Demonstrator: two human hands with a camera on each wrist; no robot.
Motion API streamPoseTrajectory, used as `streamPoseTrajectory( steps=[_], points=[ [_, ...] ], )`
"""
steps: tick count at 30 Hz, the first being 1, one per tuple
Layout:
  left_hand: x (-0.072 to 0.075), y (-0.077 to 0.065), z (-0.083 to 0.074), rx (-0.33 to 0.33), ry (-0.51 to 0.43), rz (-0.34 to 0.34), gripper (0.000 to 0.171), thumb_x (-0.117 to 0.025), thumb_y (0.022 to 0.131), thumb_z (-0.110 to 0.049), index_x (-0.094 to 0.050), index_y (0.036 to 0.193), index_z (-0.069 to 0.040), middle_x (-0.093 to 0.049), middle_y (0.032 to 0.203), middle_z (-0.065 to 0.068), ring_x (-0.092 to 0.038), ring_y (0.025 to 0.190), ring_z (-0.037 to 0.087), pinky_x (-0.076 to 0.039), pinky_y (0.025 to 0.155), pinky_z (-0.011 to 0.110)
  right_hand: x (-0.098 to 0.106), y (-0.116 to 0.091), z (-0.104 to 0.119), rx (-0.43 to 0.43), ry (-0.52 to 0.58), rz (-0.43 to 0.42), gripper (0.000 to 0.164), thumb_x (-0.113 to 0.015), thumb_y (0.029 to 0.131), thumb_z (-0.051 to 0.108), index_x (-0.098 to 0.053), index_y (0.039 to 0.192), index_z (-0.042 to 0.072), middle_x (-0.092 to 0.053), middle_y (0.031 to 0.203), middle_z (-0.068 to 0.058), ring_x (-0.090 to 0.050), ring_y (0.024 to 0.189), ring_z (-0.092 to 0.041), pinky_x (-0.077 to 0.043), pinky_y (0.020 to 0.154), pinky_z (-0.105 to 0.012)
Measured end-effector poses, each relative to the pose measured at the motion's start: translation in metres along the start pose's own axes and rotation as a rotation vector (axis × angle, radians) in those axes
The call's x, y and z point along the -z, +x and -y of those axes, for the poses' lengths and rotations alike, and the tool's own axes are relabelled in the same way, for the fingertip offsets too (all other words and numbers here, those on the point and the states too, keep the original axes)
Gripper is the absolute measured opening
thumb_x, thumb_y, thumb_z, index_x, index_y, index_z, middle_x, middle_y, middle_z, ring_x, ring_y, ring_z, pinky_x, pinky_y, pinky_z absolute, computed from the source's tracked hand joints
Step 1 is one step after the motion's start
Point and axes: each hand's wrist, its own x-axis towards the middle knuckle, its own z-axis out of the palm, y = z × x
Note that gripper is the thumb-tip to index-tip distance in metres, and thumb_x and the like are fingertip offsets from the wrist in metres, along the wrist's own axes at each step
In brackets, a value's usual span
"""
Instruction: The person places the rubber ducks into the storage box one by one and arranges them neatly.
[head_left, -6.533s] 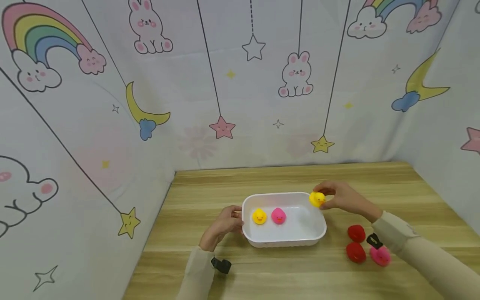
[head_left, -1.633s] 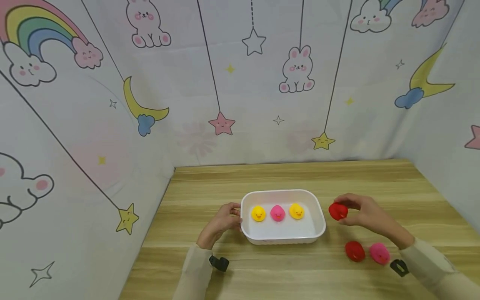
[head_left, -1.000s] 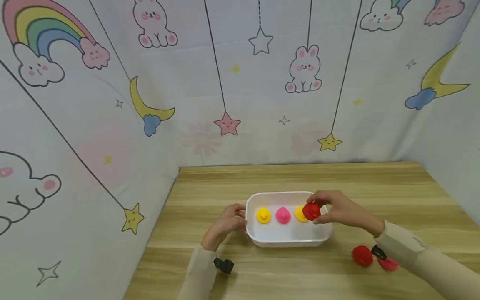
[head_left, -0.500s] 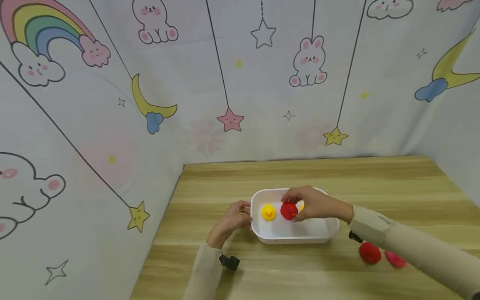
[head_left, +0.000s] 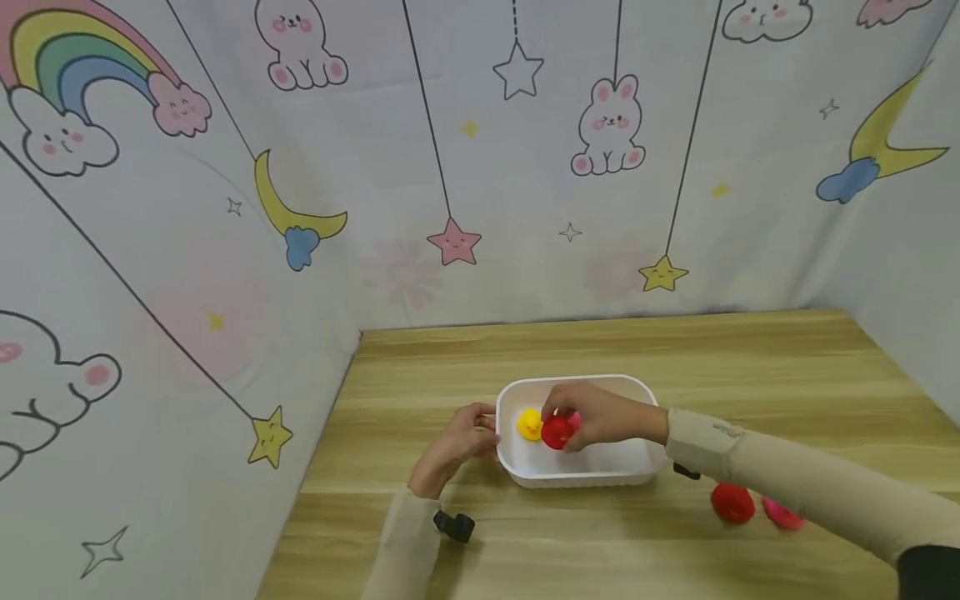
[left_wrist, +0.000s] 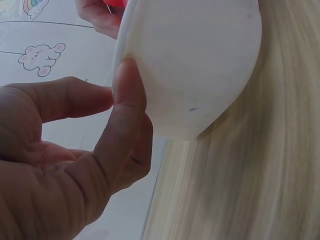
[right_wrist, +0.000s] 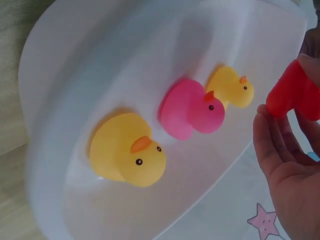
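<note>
Red toy duck (head_left: 557,433), held above the open white plastic tub (head_left: 585,481), over its left half, in the right hand (head_left: 603,412); that hand's grip is narrow, thumb and fingers closed about the duck, a pinch that probably suits so small and round a body; the left hand (head_left: 456,446) has its grip on the tub's left end, thumb flat to the outer wall and index finger meeting the rim, most likely to steady it; inside, a yellow duck (head_left: 530,424), a pink duck (right_wrist: 190,110) and a second yellow duck (right_wrist: 127,150) sit upright in a row along the tub's length, perhaps to give each its own stretch of floor; on the wooden surface (head_left: 570,550), to the right of the tub, another red duck (head_left: 732,503) and another pink duck (head_left: 782,512) lie side by side, within the right arm's reach.

The right wrist view shows the whole row, of which the head view loses the second yellow duck behind the hand; only the left wrist view shows the thumb's placing and a small blue mark on the tub wall; only the head view takes in the pair outside.
</note>
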Motion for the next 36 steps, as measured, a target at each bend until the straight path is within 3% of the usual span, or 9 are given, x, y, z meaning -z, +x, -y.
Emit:
streamPoseTrajectory(
  steps=[8,11,18,23,29,32,36],
  points=[
    [-0.003,0.000,0.004,-0.016,-0.018,0.008,0.050,-0.056,0.084,0.014,-0.042,0.131,0.021,-0.055,0.100,0.025,-0.058,0.063,0.014,-0.063,0.062,0.029,-0.025,0.013,-0.001,0.136,-0.119,-0.035,0.036,-0.088,0.074,0.017,-0.071,0.104,0.008,-0.065,0.099,0.007,-0.060,0.091,-0.019,-0.053,0.079,-0.028],
    [-0.003,-0.001,0.004,-0.018,-0.028,0.005,0.050,-0.055,0.083,0.015,-0.042,0.131,0.022,-0.055,0.099,0.023,-0.058,0.062,0.014,-0.061,0.060,0.026,-0.030,0.015,0.000,0.144,-0.137,-0.027,0.037,-0.089,0.074,0.018,-0.069,0.103,0.007,-0.065,0.095,0.006,-0.060,0.086,-0.019,-0.051,0.077,-0.025],
    [0.000,-0.002,0.000,-0.018,-0.024,-0.004,0.050,-0.055,0.084,0.015,-0.041,0.132,0.022,-0.055,0.100,0.025,-0.058,0.063,0.014,-0.060,0.059,0.023,-0.028,0.021,0.009,0.138,-0.185,0.035,0.035,-0.088,0.074,0.015,-0.069,0.102,0.007,-0.065,0.094,0.005,-0.061,0.085,-0.021,-0.052,0.075,-0.022],
    [0.001,-0.002,-0.001,-0.014,-0.020,0.007,0.050,-0.055,0.084,0.015,-0.041,0.132,0.021,-0.055,0.101,0.025,-0.058,0.066,0.016,-0.061,0.061,0.025,-0.024,0.031,0.014,0.160,-0.263,0.095,0.029,-0.087,0.073,0.013,-0.069,0.096,0.010,-0.062,0.086,0.008,-0.057,0.078,-0.012,-0.050,0.070,-0.018],
    [0.000,-0.001,0.001,-0.011,-0.036,0.006,0.051,-0.055,0.083,0.016,-0.041,0.131,0.021,-0.053,0.098,0.020,-0.057,0.065,0.015,-0.061,0.060,0.026,-0.030,0.041,0.014,0.127,-0.342,0.185,0.024,-0.086,0.073,0.015,-0.069,0.090,0.014,-0.058,0.079,0.013,-0.050,0.072,-0.003,-0.047,0.065,-0.015],
    [-0.001,-0.001,0.001,-0.006,-0.035,-0.004,0.050,-0.056,0.083,0.015,-0.043,0.131,0.020,-0.053,0.097,0.017,-0.058,0.065,0.015,-0.062,0.061,0.028,-0.032,0.042,0.013,0.170,-0.402,0.216,0.021,-0.085,0.074,0.015,-0.068,0.087,0.015,-0.057,0.078,0.013,-0.049,0.071,-0.002,-0.046,0.064,-0.013],
    [-0.002,-0.002,0.001,-0.004,-0.035,-0.016,0.049,-0.055,0.082,0.015,-0.044,0.130,0.019,-0.052,0.095,0.014,-0.057,0.064,0.015,-0.062,0.062,0.030,-0.036,0.042,0.013,0.249,-0.481,0.191,0.021,-0.084,0.074,0.016,-0.066,0.084,0.016,-0.054,0.077,0.012,-0.048,0.070,-0.002,-0.043,0.063,-0.012]
  ],
)
